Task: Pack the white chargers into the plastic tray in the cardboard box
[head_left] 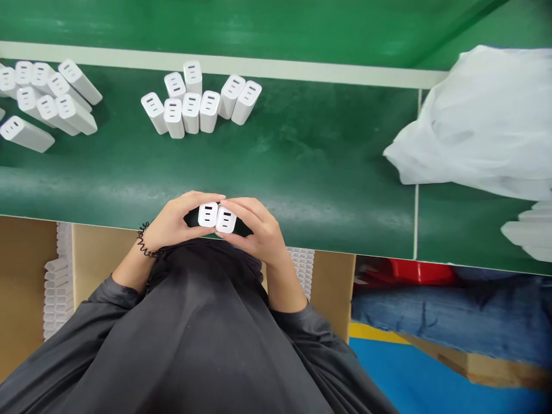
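Both hands meet at the near edge of the green table (328, 172). My left hand (175, 221) is closed round a white charger block (207, 214), its slotted port face turned up. My right hand (254, 227) is closed round a second white charger block (226, 220), pressed side by side against the first. A black coiled band sits on my left wrist. Further back on the table stands a cluster of several white charger blocks (200, 103). Another cluster of several charger blocks (47, 100) lies at the far left.
A white plastic bag (487, 121) covers the table's right side, with more white blocks (530, 230) below it. Cardboard boxes holding rows of white parts (58, 293) stand under the table edge. A person in blue jeans (448, 316) sits at the right, by a red object (414, 270).
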